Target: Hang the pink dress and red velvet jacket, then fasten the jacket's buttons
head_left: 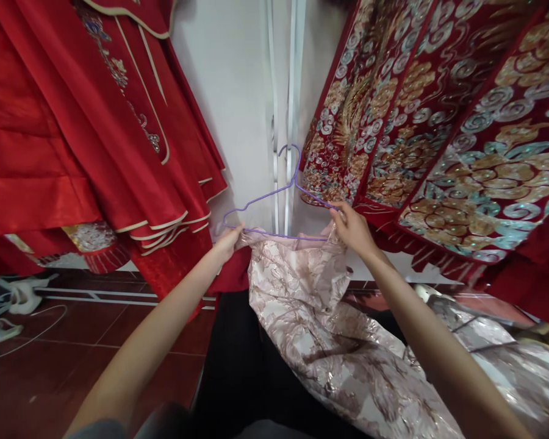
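While the pale dress (297, 274) is pinched by the left hand (230, 241) and the purple hanger (294, 180) by the right hand (354, 228), fitting appears well advanced, the hook (299, 160) unhung.

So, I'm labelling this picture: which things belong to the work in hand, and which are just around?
In hand:
purple hanger, held by the right hand
pale patterned garment, pinched by the left hand

Just around:
plain red garments, left
embroidered red garments, right
white shoe-like item, lower left
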Demonstrator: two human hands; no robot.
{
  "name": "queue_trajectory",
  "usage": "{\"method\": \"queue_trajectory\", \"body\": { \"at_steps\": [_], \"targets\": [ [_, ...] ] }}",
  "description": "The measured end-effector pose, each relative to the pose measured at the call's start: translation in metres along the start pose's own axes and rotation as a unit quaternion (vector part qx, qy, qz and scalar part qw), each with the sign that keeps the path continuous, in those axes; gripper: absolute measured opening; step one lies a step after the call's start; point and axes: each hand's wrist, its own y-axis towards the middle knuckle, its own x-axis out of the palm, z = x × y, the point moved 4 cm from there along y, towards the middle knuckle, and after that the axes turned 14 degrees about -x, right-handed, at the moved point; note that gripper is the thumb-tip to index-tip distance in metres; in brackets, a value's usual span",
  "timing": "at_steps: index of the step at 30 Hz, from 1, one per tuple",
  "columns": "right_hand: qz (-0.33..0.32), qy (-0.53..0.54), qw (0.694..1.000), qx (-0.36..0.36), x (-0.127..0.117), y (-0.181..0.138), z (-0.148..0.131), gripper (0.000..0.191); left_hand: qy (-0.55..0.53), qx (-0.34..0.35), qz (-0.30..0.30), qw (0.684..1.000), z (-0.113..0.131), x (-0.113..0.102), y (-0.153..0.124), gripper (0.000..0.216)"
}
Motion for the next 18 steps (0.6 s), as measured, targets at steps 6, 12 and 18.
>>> {"method": "queue_trajectory", "body": {
  "at_steps": [6, 12, 18],
  "targets": [
    [-0.021, -0.009, 0.999, 0.024, -0.01, 0.001, 0.007, 0.034, -0.119, 0.022, 0.052, 0.991, 0.015, -0.022, -0.023, 0.021],
    [0.006, -0.028, 1.0, -0.001, -0.022, 0.007, 0.008, 0.031, -0.27, -0.031, -0.086, 0.958, -0.002, -0.03, -0.028, 0.009],
    [0.0, -0.036, 0.999, -0.002, -0.025, 0.01, 0.012, 0.03, -0.296, -0.014, -0.014, 0.955, -0.004, -0.065, -0.025, 0.017]
  ]
}}
